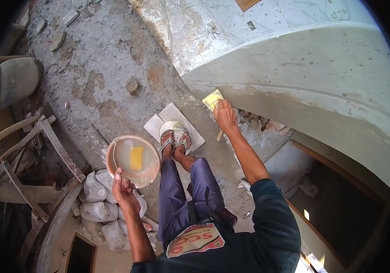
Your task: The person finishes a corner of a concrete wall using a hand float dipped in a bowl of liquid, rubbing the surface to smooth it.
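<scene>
My left hand [125,190] is closed on the thin handle of a round, pinkish-brown bucket [111,157], which hangs at the left of my legs. Cloudy water fills part of it, and a yellow rectangular patch [136,159] shows there; whether this is a sponge or a reflection I cannot tell. Ahead on the right, my stretched-out right hand [225,115] grips a flat yellow float [212,99] with a pale, smeared face. The float is at the lower end of a curved grey plastered wall [295,82]; contact between them is unclear.
My sandalled feet stand on a round, mortar-stained support [175,126] over pale slabs [198,136]. At left are wooden frames [63,148], a grey drum [20,82] and white sacks [99,211]. A small can [132,86] stands on the rough floor; rubble [261,122] lies by the wall.
</scene>
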### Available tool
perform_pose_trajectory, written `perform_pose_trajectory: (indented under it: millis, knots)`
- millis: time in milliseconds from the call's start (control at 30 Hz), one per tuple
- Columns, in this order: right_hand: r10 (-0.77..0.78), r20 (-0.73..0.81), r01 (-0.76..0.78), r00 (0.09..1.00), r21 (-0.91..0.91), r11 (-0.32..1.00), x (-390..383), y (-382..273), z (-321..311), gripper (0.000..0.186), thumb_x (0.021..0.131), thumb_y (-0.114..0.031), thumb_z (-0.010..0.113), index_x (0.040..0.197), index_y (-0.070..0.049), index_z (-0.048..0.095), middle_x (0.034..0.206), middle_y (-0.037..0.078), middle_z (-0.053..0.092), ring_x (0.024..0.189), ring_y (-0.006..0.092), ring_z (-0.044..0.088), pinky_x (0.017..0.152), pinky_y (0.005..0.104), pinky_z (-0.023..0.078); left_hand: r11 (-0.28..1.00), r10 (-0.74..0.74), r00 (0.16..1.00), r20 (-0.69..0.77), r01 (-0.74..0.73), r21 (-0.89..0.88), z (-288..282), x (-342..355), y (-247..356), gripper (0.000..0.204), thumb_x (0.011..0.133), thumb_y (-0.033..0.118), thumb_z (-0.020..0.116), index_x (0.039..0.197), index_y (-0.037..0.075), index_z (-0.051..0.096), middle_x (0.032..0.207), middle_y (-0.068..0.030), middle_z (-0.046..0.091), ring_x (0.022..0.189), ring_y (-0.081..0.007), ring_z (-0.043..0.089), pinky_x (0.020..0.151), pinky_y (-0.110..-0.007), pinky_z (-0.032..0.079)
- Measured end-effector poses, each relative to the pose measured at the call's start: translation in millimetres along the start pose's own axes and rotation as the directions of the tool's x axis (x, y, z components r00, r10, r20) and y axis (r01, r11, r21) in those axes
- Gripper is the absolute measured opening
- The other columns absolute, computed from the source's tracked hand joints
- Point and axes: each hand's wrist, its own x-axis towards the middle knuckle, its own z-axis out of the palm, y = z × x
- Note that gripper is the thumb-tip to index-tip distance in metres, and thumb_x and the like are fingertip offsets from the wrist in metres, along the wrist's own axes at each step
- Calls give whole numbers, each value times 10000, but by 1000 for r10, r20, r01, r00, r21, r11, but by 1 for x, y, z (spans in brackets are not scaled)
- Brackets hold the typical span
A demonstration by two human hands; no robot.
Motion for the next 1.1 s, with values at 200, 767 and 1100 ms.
perform_pose_trajectory:
  millis: [200,767,1100]
  knots:
    - [205,230,-305,951,798,520,-33,-47,-168,390,835,-40,597,1208,55,539,1119,154,629,1072,238,619,825,372,528,998,-43,999,-26,44,50,3,-1,18,277,894,407,634,889,153,524,623,87,332,530,-23,279,494,-195,238]
    - [-69,-901,866,428,387,317,-114,-55,-791,388,954,-154,441,1284,43,497,1221,156,608,1090,247,624,946,380,507,946,148,949,280,-218,240,93,68,-20,373,893,442,610,665,161,522,517,40,312,414,-108,233,395,-290,198]
    - [-118,-919,322,375,10,947,-71,-129,-1079,321,995,-261,506,1089,8,654,950,31,655,845,106,602,778,286,486,927,6,919,394,-153,343,169,-7,72,390,894,454,602,650,167,503,515,39,307,413,-110,231,394,-293,197]
